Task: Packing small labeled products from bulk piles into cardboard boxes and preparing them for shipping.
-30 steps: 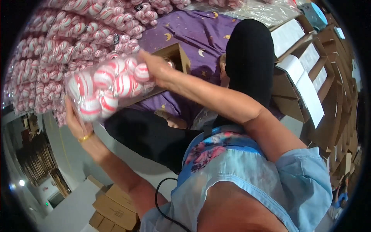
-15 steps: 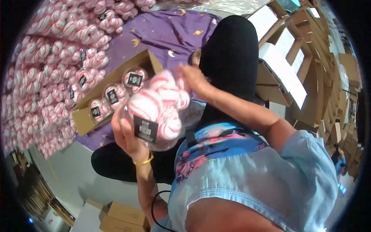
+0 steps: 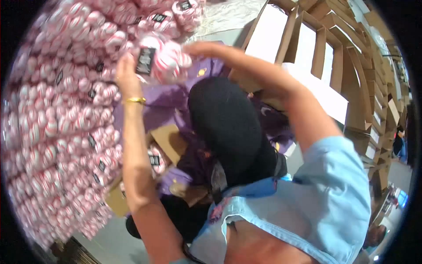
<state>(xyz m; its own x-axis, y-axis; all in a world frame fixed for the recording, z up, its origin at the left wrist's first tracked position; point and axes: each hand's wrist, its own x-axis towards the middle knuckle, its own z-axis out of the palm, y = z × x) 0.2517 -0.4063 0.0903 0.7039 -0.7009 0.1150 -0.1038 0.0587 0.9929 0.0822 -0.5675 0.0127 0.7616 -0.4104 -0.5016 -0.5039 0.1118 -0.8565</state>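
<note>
Both arms reach far out toward the stack. Between my hands is a clear plastic pack of red-and-white striped balls [image 3: 167, 59] with a black label on its left part. My left hand [image 3: 127, 75], with a yellow bracelet at the wrist, grips the pack's left side. On its right side my right hand [image 3: 198, 48] is closed against it, slightly blurred. A long cardboard box [image 3: 169, 141] lies beside my black-clad leg, partly covered by my left forearm; a pack with a black label [image 3: 154, 159] shows inside it.
Rows of striped-ball packs [image 3: 57, 119] are piled high along the left. A purple patterned cloth [image 3: 154, 99] lies under the box and my legs. At the right, open cardboard boxes [image 3: 303, 20] with white panels stand close together. Clear plastic sheeting [image 3: 228, 17] lies at the far side.
My hands have carried the pack away from my lap, up to the far pile. My right hand has come onto its right side. The view has shifted and my body leans forward.
</note>
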